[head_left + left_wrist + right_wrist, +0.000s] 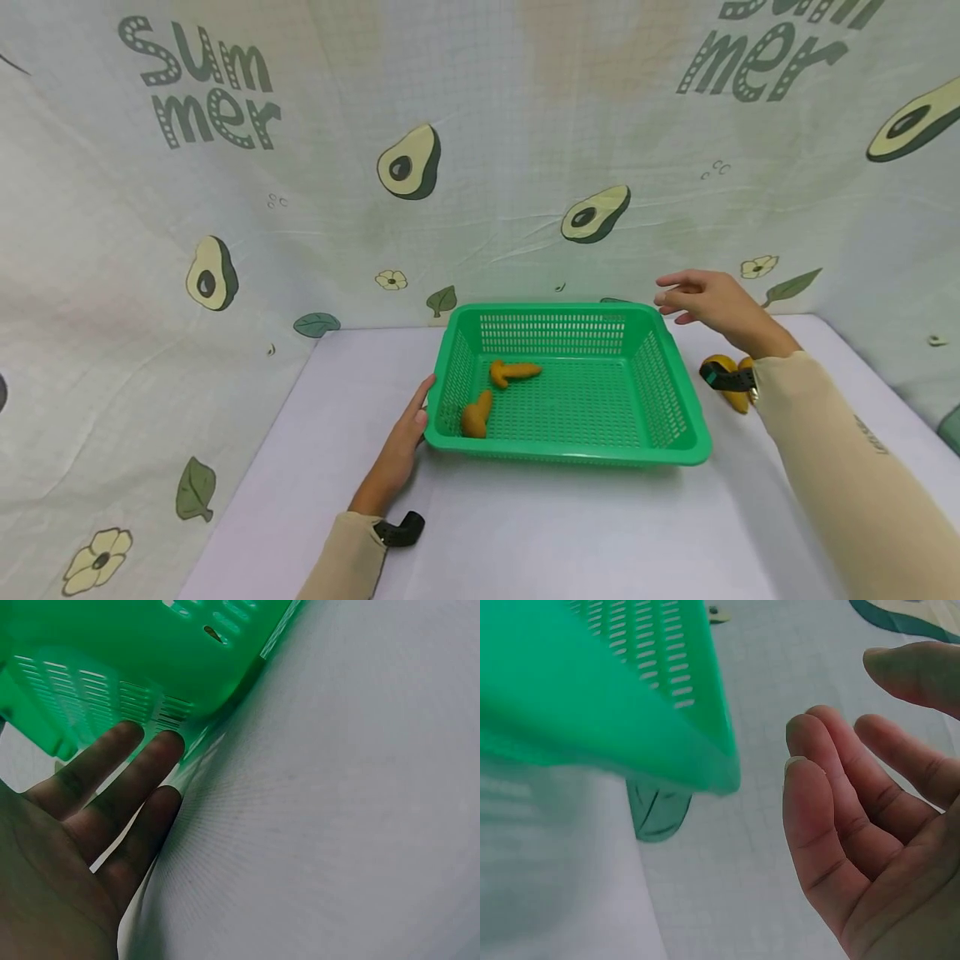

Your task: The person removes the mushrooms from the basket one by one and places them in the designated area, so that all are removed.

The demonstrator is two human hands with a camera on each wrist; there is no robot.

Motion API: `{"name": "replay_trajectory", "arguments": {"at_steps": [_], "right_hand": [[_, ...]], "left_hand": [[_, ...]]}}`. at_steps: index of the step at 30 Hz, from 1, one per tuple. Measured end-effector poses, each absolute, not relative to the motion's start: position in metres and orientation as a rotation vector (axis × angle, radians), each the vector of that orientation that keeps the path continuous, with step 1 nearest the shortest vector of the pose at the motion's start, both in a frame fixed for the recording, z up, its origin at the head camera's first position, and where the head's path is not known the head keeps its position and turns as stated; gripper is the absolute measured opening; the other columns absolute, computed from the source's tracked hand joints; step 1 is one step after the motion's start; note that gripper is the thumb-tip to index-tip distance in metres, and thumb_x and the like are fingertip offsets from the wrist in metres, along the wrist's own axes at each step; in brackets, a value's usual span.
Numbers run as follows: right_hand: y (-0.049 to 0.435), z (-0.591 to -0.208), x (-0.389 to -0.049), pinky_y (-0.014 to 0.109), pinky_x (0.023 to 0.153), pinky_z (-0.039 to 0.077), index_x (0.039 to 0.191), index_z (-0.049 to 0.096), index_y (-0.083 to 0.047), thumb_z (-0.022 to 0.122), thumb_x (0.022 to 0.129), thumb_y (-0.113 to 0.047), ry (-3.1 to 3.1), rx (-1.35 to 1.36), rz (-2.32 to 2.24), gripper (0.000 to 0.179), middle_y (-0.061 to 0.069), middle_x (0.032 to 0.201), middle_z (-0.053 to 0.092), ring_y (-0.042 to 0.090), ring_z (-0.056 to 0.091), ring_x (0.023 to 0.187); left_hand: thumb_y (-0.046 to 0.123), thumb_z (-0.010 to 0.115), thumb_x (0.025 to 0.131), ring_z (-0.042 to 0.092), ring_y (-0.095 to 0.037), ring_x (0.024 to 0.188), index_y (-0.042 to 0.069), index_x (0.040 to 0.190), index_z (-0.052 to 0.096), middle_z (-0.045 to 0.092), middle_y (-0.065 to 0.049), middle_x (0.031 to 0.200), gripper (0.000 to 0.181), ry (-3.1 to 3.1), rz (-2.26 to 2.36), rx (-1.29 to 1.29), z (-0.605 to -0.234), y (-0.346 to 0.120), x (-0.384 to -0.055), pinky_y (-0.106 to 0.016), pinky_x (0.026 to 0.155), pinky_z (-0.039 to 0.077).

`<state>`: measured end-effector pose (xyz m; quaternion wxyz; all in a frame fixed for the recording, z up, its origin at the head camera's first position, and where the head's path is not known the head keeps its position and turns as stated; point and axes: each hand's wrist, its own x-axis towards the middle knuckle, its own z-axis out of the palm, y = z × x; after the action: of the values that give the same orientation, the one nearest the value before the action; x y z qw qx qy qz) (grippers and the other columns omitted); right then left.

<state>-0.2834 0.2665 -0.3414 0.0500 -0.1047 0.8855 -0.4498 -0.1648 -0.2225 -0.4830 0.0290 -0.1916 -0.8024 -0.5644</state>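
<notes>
A green plastic basket [558, 454] with slotted walls stands on the white table. Two knobbly orange-brown pieces lie in its left part: a forked one [517, 371] and a lumpy one [476, 417]. Against the basket's left side rests my left hand [401, 442], its fingers [127, 791] straight in the left wrist view. My right hand [708, 304] hovers by the back right corner, apart from the rim. Its fingers [810, 802] bend loosely and hold nothing. Beneath the right wrist, yellow-orange pieces [737, 400] lie on the table, partly hidden by the wrist strap; their kind is unclear.
A pale cloth [487, 242] printed with avocados, leaves and lettering hangs behind the table and along its sides. The white tabletop [570, 533] extends in front of the basket and to both sides. Dark straps sit on both wrists.
</notes>
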Motion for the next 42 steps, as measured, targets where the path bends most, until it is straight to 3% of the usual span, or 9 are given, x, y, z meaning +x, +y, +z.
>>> {"name": "replay_trajectory", "arguments": {"at_steps": [5, 9, 17, 31, 35, 42], "right_hand": [[0.255, -0.336, -0.284, 0.031, 0.083, 0.056, 0.145, 0.048, -0.004, 0.063, 0.099, -0.043, 2.668, -0.351, -1.411, 0.063, 0.021, 0.136, 0.059, 0.031, 0.063, 0.113], [0.247, -0.334, -0.283, 0.037, 0.085, 0.056, 0.145, 0.048, -0.003, 0.063, 0.1, -0.039, 2.651, -0.379, -1.43, 0.059, 0.02, 0.134, 0.06, 0.03, 0.064, 0.112], [0.224, -0.331, -0.289, 0.044, 0.086, 0.055, 0.144, 0.05, -0.004, 0.064, 0.099, -0.038, 2.62, -0.454, -1.453, 0.058, 0.02, 0.131, 0.062, 0.031, 0.065, 0.109], [0.172, -0.329, -0.3, 0.046, 0.086, 0.055, 0.142, 0.053, -0.004, 0.065, 0.1, -0.031, 2.518, -0.547, -1.478, 0.052, 0.022, 0.128, 0.063, 0.035, 0.065, 0.106], [0.159, -0.332, -0.303, 0.044, 0.084, 0.056, 0.141, 0.054, -0.004, 0.065, 0.099, -0.029, 2.487, -0.555, -1.488, 0.05, 0.021, 0.125, 0.064, 0.036, 0.065, 0.107], [0.142, -0.345, -0.307, 0.053, 0.088, 0.053, 0.141, 0.052, 0.0, 0.066, 0.099, -0.024, 2.401, -0.593, -1.544, 0.05, 0.024, 0.125, 0.063, 0.043, 0.062, 0.11]], "left_hand": [[0.022, 0.024, 0.111, 0.024, -0.032, 0.147, 0.025, 0.162, 0.017, 0.02, -0.006, 0.165, 0.051, -2.473, -1.74, -0.607, -0.481, -0.222, -0.164, -0.064, 0.111, 0.025], [0.022, 0.024, 0.112, 0.019, -0.031, 0.149, 0.025, 0.162, 0.017, 0.019, -0.005, 0.165, 0.051, -2.468, -1.75, -0.617, -0.48, -0.222, -0.164, -0.063, 0.113, 0.022], [0.021, 0.025, 0.111, 0.022, -0.029, 0.148, 0.024, 0.162, 0.019, 0.02, -0.005, 0.165, 0.051, -2.458, -1.734, -0.627, -0.48, -0.222, -0.166, -0.063, 0.113, 0.02], [0.026, 0.023, 0.112, 0.015, -0.026, 0.15, 0.028, 0.162, 0.017, 0.017, -0.001, 0.166, 0.051, -2.462, -1.728, -0.627, -0.479, -0.222, -0.167, -0.062, 0.114, 0.019], [0.023, 0.024, 0.111, 0.015, -0.025, 0.15, 0.027, 0.162, 0.018, 0.018, -0.002, 0.165, 0.051, -2.468, -1.717, -0.609, -0.48, -0.222, -0.167, -0.061, 0.115, 0.017], [0.018, 0.022, 0.111, 0.013, -0.031, 0.15, 0.017, 0.163, 0.014, 0.015, -0.009, 0.166, 0.052, -2.506, -1.721, -0.58, -0.48, -0.223, -0.166, -0.063, 0.115, 0.017]]}}
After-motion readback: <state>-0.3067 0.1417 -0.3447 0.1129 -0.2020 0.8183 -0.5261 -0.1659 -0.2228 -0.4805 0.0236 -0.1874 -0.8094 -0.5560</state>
